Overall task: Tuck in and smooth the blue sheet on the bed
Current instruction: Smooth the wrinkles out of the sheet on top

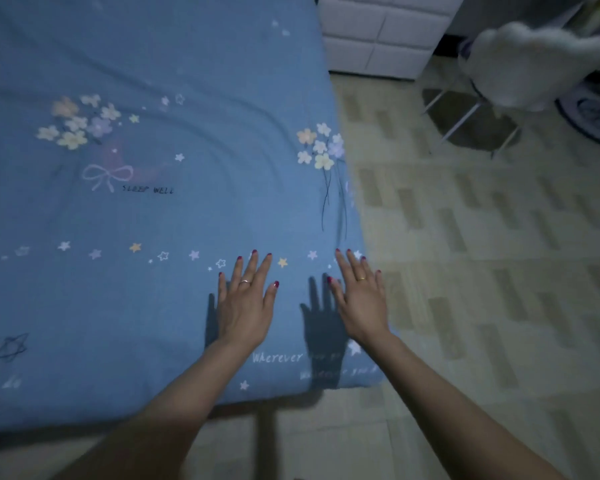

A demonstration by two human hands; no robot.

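1. The blue sheet [160, 209] carries pastel flower bunches, small stars, a white bow and the black words "SLEEP WELL".
2. The floor [482, 265], right of frame, is beige with darker rectangular blocks.
3. The fingernails on both hands are painted dark red.
4. The padded panel [371, 32], top centre, is white.

A tiled floor [482, 271] fills the right side and the near edge of the scene, pale with darker rectangular blocks set in rows. At the far end, a white padded headboard [371, 32] with stitched square panels stands upright, meeting the floor at its base. To the far right, a white fluffy cushion [534, 64] sits on a chair [465, 116] with thin pale metal legs, which cast a dark round shadow on the tiles. Just beyond the chair, at the right edge, lies a dark round object [596, 116], too blurred to identify.
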